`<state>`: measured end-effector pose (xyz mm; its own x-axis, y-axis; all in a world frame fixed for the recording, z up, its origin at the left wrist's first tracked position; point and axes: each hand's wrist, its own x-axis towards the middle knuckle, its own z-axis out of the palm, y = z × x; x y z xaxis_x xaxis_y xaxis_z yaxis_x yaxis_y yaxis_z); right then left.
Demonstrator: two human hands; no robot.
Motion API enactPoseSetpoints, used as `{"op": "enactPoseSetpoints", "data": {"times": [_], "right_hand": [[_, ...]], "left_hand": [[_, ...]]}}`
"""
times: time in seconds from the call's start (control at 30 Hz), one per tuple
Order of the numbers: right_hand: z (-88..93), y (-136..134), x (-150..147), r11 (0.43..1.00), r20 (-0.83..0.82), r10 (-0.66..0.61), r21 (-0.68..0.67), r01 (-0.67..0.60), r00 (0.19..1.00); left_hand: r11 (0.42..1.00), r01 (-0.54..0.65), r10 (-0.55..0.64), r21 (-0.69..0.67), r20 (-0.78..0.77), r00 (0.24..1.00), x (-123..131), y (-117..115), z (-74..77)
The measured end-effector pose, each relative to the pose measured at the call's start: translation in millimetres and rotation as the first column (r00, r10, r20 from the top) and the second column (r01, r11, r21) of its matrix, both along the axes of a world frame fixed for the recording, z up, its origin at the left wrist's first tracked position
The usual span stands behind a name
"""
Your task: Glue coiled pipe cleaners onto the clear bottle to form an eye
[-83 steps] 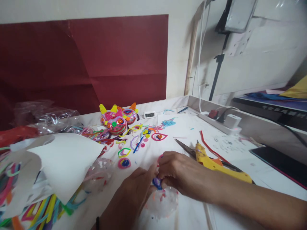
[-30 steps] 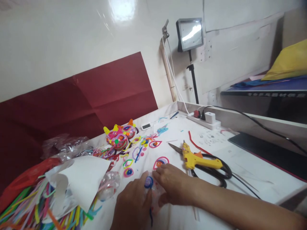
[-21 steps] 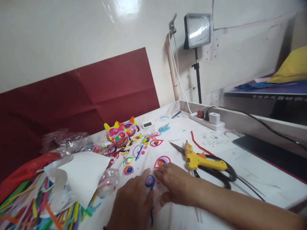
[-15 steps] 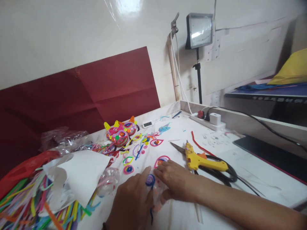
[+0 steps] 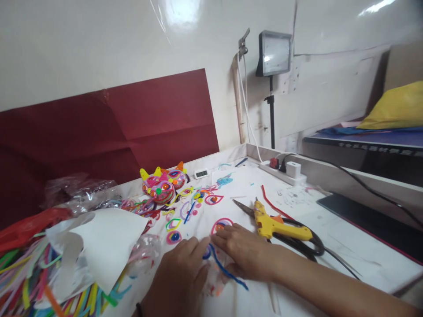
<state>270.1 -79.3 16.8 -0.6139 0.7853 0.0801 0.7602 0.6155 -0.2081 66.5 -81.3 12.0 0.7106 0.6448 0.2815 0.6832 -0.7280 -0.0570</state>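
Observation:
My left hand (image 5: 180,275) and my right hand (image 5: 243,251) meet low in the middle of the white table, fingers closed around a clear plastic ball (image 5: 213,281) with coloured bits on it. A blue pipe cleaner (image 5: 224,268) is coiled at the fingertips of both hands, and its loose tail runs down to the right across the ball. Just beyond my right hand lies a pink eye-shaped coil (image 5: 220,225).
A yellow glue gun (image 5: 276,223) lies across black scissors (image 5: 297,240) right of my hands. Decorated balls (image 5: 161,182) and loose coils sit farther back. White paper (image 5: 102,242) covers a pile of pipe cleaners (image 5: 29,281) at left. A power strip (image 5: 284,172) lies at the back.
The head has lifted from a close view of the hands. The blue pipe cleaner's tail, which hung straight down under the coil, now lies slanted out to the right across the ball.

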Motion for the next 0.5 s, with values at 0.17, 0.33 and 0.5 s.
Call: {"op": "enactPoseSetpoints", "data": {"times": [0.17, 0.33, 0.5], "right_hand": [[-1.6, -6.7, 3.0, 0.999, -0.063, -0.048, -0.009, 0.048, 0.997], [-3.2, -31.3, 15.3, 0.985, -0.161, -0.169, -0.001, 0.171, 0.972], [-23.7, -63.0, 31.7, 0.957, -0.374, -0.2, 0.125, 0.262, 0.906]], "left_hand": [[0.993, 0.099, -0.098, -0.062, 0.005, 0.995, -3.9, 11.4, 12.6], [0.987, 0.132, -0.125, -0.087, 0.085, 0.989, -5.5, 22.0, 14.4], [0.983, 0.115, -0.084, -0.14, 0.209, 0.974, -11.0, 30.1, 14.0]]}}
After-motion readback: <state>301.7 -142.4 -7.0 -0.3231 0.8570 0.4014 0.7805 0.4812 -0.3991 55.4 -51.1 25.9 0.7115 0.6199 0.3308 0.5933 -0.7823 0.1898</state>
